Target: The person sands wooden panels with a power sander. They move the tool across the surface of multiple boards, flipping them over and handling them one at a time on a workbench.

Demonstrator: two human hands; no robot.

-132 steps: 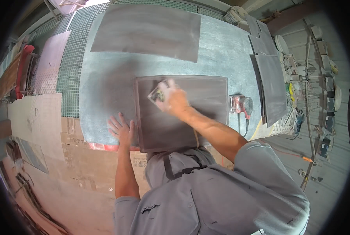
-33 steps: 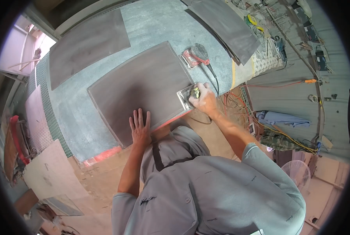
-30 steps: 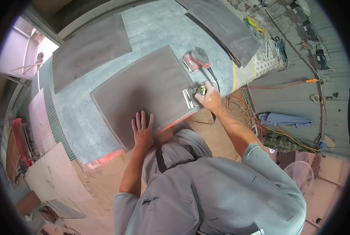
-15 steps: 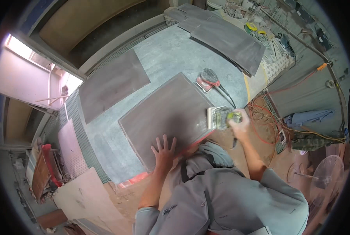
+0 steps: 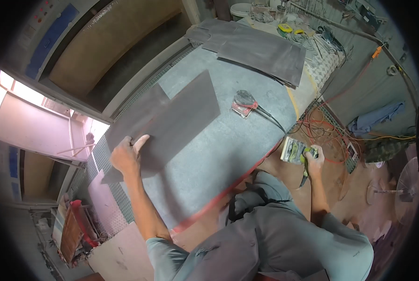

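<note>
"Grey panel [image 5: 186, 114]: where is it?"

"Tilted over the blue-grey tabletop [image 5: 195, 173], left hand [image 5: 126, 157] gripping its long edge, thumb toward the near face, other fingers partly hidden. Whether its lower side touches the surface, I cannot tell."

"And the right hand [image 5: 315, 158]?"

"Fingers wrapped around the green-and-black sander [image 5: 295, 151], out past the tabletop's red edge [image 5: 190, 219], well apart from the panel."

"How would you handle it well?"

"I'd leave that sander out there so its plate cannot nick a face. One-handed, a thin sheet may flex or swing, so I'd hold near mid-edge and steer its corners clear of the red power sander [image 5: 244, 100] and the flat panel [image 5: 144, 107] behind."
</note>
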